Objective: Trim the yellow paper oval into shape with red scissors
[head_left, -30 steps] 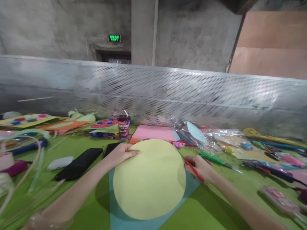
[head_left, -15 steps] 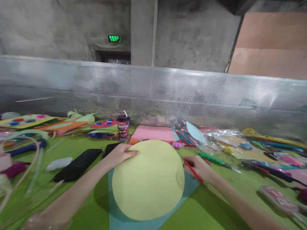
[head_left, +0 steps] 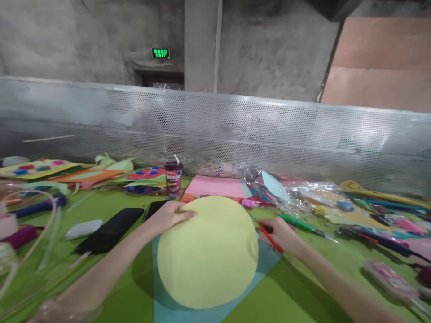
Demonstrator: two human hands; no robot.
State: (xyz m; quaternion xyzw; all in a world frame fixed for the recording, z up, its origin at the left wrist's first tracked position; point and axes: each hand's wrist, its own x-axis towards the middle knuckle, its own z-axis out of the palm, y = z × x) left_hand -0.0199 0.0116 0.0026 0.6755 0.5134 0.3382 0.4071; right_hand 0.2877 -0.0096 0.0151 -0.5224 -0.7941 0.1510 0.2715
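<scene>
A pale yellow paper circle (head_left: pixel 208 255) lies in front of me over a blue sheet of paper (head_left: pixel 168 309). My left hand (head_left: pixel 173 214) pinches the circle's upper left edge, thumb on top and fingers underneath. At its right edge, my right hand (head_left: pixel 278 233) is closed around red-handled scissors (head_left: pixel 272 237). The scissor blades run along the circle's upper right rim and are partly hidden, so I cannot tell how far apart they are.
Black phones (head_left: pixel 109 231) and a white case (head_left: pixel 84 229) lie left. A Meco cup (head_left: pixel 173 179) with a straw stands behind, beside pink paper (head_left: pixel 215 187). A green-handled cutter (head_left: pixel 301 223) lies right, near a glue gun (head_left: pixel 373 237). A perforated metal panel (head_left: pixel 235 130) borders the table.
Almost nothing differs. The view has shifted very slightly, and both hands keep their places on the paper circle and the scissors.
</scene>
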